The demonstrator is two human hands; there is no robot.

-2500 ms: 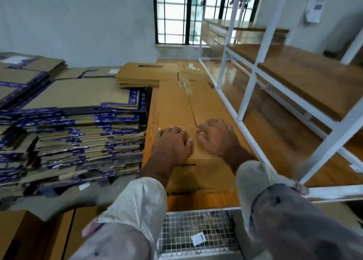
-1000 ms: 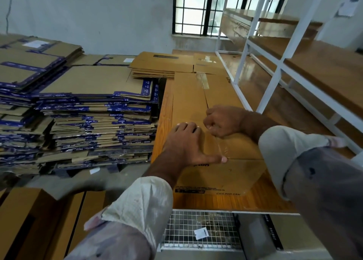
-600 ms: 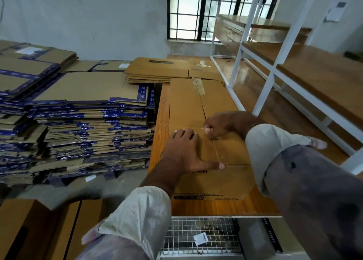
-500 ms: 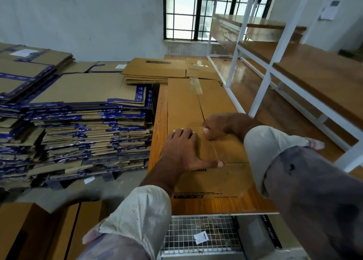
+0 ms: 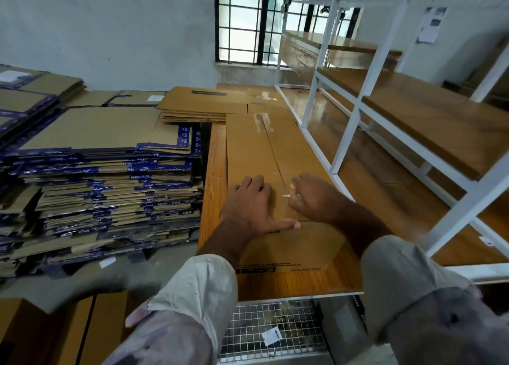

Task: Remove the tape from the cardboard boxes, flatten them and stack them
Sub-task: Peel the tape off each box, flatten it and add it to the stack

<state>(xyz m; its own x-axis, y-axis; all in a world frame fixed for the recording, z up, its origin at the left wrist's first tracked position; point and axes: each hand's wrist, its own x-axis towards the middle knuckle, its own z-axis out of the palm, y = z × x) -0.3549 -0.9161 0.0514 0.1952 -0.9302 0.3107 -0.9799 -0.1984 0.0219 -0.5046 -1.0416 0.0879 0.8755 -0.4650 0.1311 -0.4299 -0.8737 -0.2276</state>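
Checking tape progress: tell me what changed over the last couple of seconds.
The right hand moved from lying flat by the seam to pinching the clear tape there. The left hand spread its thumb and stays pressed flat on the cardboard box. Box and stacks unmoved.

Storeroom: flattened carton stacks, shelving

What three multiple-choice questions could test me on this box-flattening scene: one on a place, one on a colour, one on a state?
1. Where does the long cardboard box lie?
A. on the wooden table
B. on the floor
C. on the white rack

2. What colour edges the big pile of flattened boxes?
A. red
B. blue
C. green

3. What is the left hand doing?
A. hanging idle
B. lifting the box
C. pressing flat on the box

Answers: 1 A, wood shows around the box; 2 B, blue print along the edges; 3 C, its fingers lie spread on the cardboard.
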